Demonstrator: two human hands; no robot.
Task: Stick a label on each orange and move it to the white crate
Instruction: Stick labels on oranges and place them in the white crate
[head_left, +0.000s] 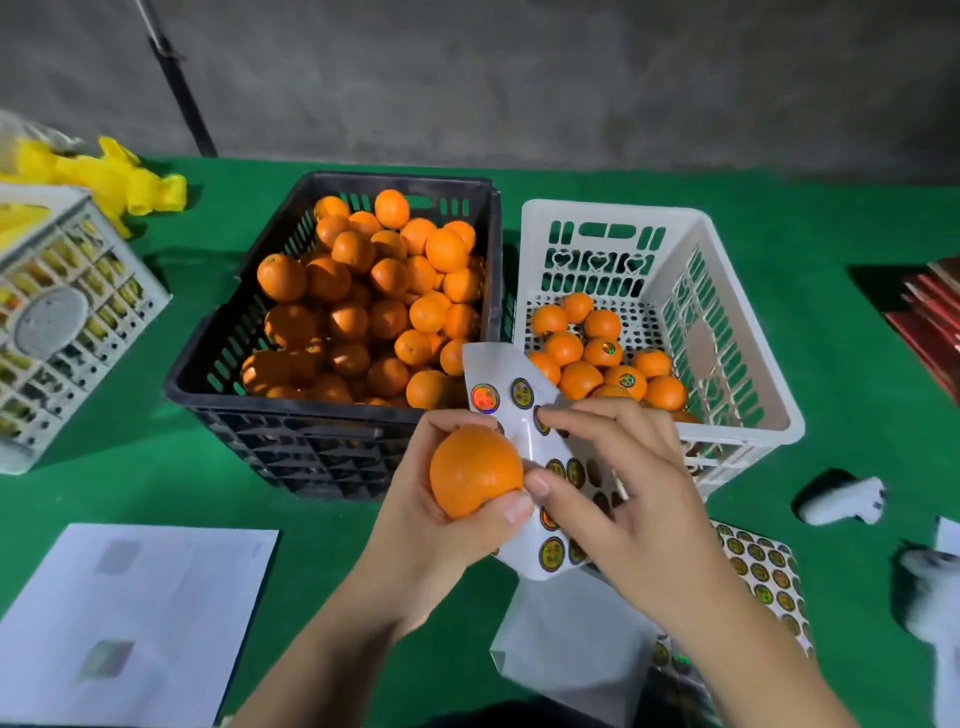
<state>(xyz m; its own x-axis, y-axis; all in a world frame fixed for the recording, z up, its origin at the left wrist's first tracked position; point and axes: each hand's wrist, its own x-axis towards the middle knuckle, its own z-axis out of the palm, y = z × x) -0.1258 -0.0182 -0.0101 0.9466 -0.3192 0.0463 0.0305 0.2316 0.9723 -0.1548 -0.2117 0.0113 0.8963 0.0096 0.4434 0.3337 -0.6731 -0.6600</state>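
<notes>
My left hand (415, 525) grips an orange (475, 470) in front of the black crate (332, 447); a white label sheet (511, 395) with round stickers stands behind it. My right hand (618, 483) is at the sheet, its fingertips pinching at a sticker (540, 418) near the sheet's middle. The black crate is piled with several unlabelled oranges (374, 306). The white crate (737, 332) to its right holds several oranges (597, 353), some showing labels.
More sticker sheets (758, 571) and white backing paper (571, 634) lie under my right arm. White papers (135, 613) lie at the front left. A grey crate (62, 322) and yellow bags (124, 182) sit far left; red items (930, 317) far right.
</notes>
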